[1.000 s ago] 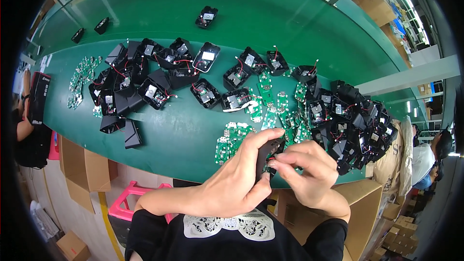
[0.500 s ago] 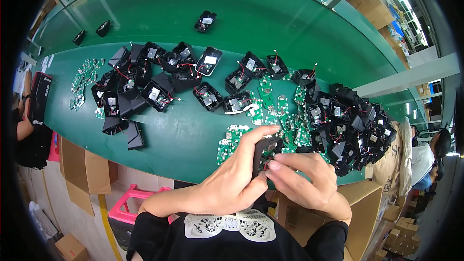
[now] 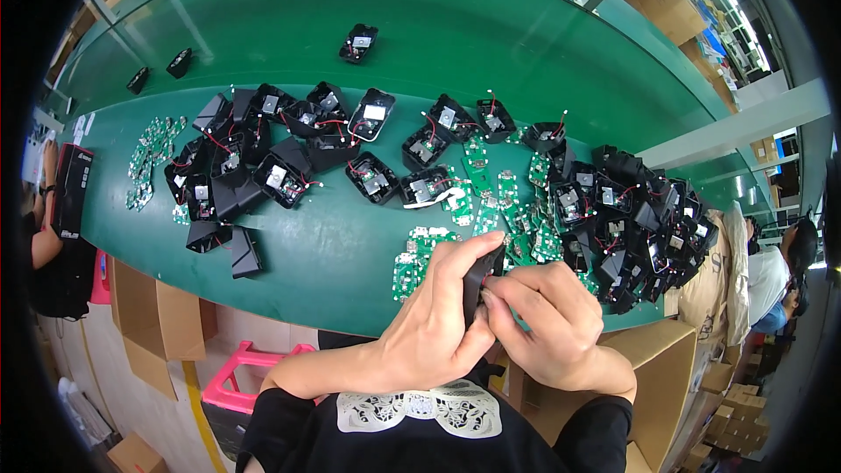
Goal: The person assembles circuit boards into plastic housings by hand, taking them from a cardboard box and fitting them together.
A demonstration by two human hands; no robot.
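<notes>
Over the bench (image 3: 324, 271), the left hand (image 3: 434, 320) grips a likely light, stiff housing (image 3: 475, 280), best held outside; what the right hand (image 3: 556, 324) pinches is hidden

black housing (image 3: 475, 284) now tipped more edge-on than a sec ago, right hand (image 3: 550, 322) curled tighter by its opening

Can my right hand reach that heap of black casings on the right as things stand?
Probably yes: the heap of black casings looks close, with nothing tall in between. The right hand is occupied at the held casing in the left hand, though.
</notes>
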